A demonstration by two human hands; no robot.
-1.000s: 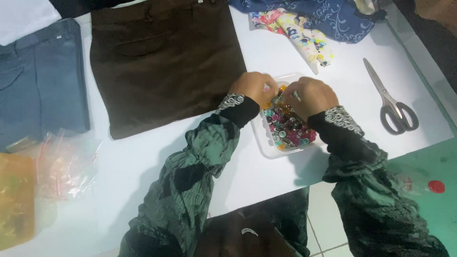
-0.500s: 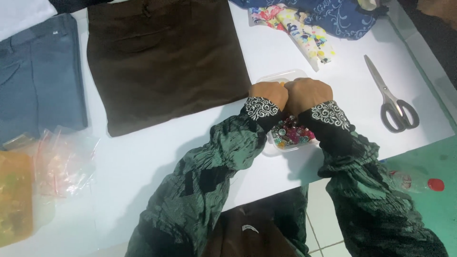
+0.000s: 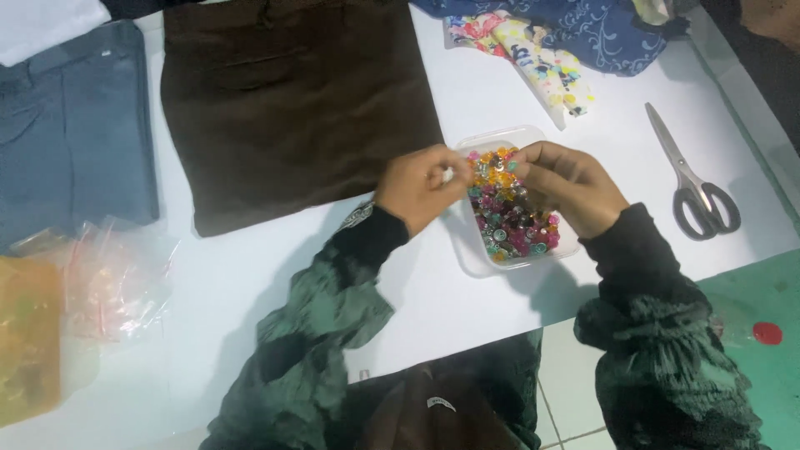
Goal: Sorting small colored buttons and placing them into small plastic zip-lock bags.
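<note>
Both hands have drawn apart since half a second ago, when they sat side by side covering most of the tray; now the tray's contents show between them. Head view: left hand (image 3: 415, 185) sits at the left rim of the clear plastic tray (image 3: 472, 250), fingers curled together with thumb and forefinger pinched on a small pale object (image 3: 447, 175), too small to identify. Right hand (image 3: 568, 185) rests over the right side of the tray, fingers bent down and touching the coloured beads (image 3: 510, 218) that fill it; whether it grips any bead cannot be told. Tray lies on the white table (image 3: 250, 283), near centre, just right of the brown cloth (image 3: 292, 108), whose near right corner comes close to the left hand. Grey-blue garment (image 3: 75, 125) lies left of the brown cloth. Scissors (image 3: 692, 179) with grey handles lie closed, well right of the tray. Patterned fabric strip (image 3: 533, 58) and dark blue printed cloth (image 3: 600, 33) sit at the far edge, beyond the tray. Clear plastic bags (image 3: 108, 283) and an orange bag (image 3: 25, 342) lie at near left. Both sleeves are dark green.
</note>
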